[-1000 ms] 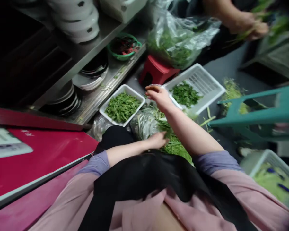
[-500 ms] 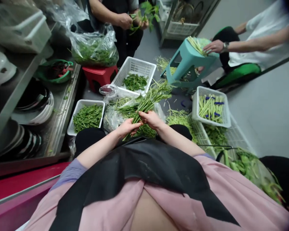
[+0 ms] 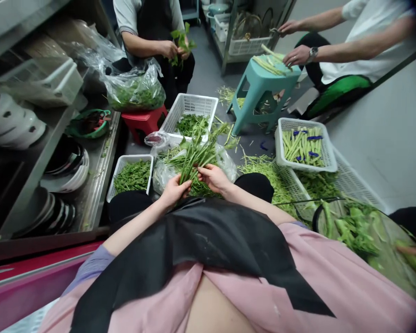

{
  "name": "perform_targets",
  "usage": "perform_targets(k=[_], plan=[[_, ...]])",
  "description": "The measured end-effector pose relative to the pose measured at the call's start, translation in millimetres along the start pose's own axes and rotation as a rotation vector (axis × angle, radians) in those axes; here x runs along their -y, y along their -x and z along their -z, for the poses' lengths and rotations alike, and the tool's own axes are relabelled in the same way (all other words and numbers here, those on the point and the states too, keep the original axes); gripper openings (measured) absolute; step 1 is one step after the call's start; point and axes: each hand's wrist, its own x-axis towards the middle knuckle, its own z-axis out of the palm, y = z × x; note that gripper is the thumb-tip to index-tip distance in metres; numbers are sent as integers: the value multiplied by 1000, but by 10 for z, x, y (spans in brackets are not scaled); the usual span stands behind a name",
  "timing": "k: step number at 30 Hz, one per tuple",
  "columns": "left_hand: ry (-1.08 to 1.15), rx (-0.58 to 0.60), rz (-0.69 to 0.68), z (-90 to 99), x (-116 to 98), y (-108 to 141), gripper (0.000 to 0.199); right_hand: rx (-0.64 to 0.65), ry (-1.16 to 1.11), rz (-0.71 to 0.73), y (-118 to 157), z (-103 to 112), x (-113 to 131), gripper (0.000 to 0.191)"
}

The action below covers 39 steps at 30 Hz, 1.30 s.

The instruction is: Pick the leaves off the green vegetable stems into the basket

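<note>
While the left hand (image 3: 175, 190) gripped a bunch of leafy green stalks (image 3: 196, 153) by the near ends, the stems' long axis ran forward, leaning right; the right hand (image 3: 214, 177), close on their right side, pinched stems above a plastic bag (image 3: 161, 175).

Past the held leafy stems (image 3: 198, 150), a reach could pass over grey floor (image 3: 251, 141) toward the turquoise stool (image 3: 257, 83); leftward, a white leaf-filled basket (image 3: 136, 157) crowds the metal shelf (image 3: 96, 185), apparently leaving little gap.
</note>
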Motion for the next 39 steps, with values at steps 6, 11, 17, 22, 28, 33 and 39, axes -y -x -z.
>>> perform_targets(k=[6,11,17,22,28,33,39], plan=[[87,38,81,58,-54,39,51,2,3,68,146,34,21,28],[109,60,121,137,-87,54,52,-8,344,135,264,234,220,26],[145,95,125,213,-129,55,48,-263,1324,869,440,656,633,24],[153,96,135,252,-159,52,49,-212,1748,988,254,776,819,30],[162,83,131,307,-169,65,50,-115,1774,973,131,672,733,34],[187,71,131,407,-125,50,48,-346,1154,908,-77,747,801,20],[329,52,95,641,-56,65,45,-749,233,660,-471,1094,926,16]])
